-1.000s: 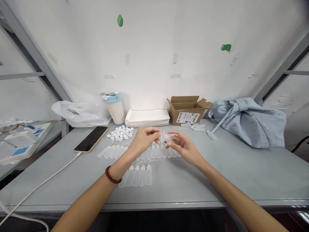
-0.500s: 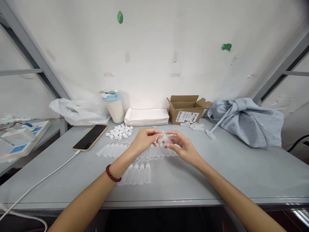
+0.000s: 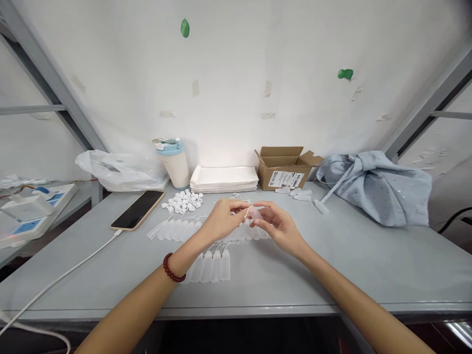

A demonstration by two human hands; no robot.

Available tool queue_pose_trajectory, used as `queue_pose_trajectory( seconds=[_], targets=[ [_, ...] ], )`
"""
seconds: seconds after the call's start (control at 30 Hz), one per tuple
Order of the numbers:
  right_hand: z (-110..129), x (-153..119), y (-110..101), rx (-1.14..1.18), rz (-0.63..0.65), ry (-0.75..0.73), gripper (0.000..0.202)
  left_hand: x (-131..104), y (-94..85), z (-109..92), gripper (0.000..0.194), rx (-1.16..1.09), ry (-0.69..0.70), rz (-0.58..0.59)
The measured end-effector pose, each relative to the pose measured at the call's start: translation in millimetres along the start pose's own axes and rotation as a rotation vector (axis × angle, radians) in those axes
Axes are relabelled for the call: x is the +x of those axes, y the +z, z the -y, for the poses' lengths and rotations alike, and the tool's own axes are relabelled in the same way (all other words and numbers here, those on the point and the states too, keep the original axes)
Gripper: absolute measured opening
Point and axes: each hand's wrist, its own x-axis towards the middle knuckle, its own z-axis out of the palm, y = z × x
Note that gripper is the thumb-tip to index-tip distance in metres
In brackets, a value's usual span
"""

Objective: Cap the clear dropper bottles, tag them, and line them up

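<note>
Above the rows of bottles, my right hand [image 3: 278,225] holds a small translucent bottle [image 3: 255,213] between thumb and fingers. My left hand [image 3: 224,219] pinches at the bottle's neck end, where a thin white strip shows; the exact grip is too small to tell. Translucent bottles with thin white strips lie in a row [image 3: 173,230] behind and below my hands, partly hidden by them. A nearer row [image 3: 216,266] lies in front of my left wrist. A pile of small white caps [image 3: 183,200] is to the left of my hands.
A phone [image 3: 138,210] on a charging cable lies left, near a plastic bag [image 3: 118,169] and a tumbler [image 3: 173,164]. Behind my hands are stacked white sheets [image 3: 224,179] and an open cardboard box [image 3: 283,169]. Blue-grey cloth [image 3: 379,189] lies right, by more loose bottles [image 3: 301,194].
My left hand has shifted slightly right, its fingertips now closer to the bottle's neck and my right fingers. The bottle remains in my right hand.
</note>
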Motion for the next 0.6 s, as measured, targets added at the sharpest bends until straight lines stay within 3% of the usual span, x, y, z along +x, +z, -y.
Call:
queue_pose_trajectory(
  seconds=[0.23,0.43,0.6],
  targets=[
    [-4.6,-0.1,2.1,-0.024,0.017,0.019,0.029,-1.3,0.2,-0.5,0.039,0.052,-0.013,0.098],
    [-10.3,1.2,3.6,-0.142,-0.041,0.013,0.029,-3.1,1.7,0.4,0.032,0.343,0.13,0.033],
    [-1.2,4.4,-0.7,0.216,-0.008,0.153,0.031,-5.3,3.8,-1.3,0.022,0.457,0.265,-0.073]
  ],
)
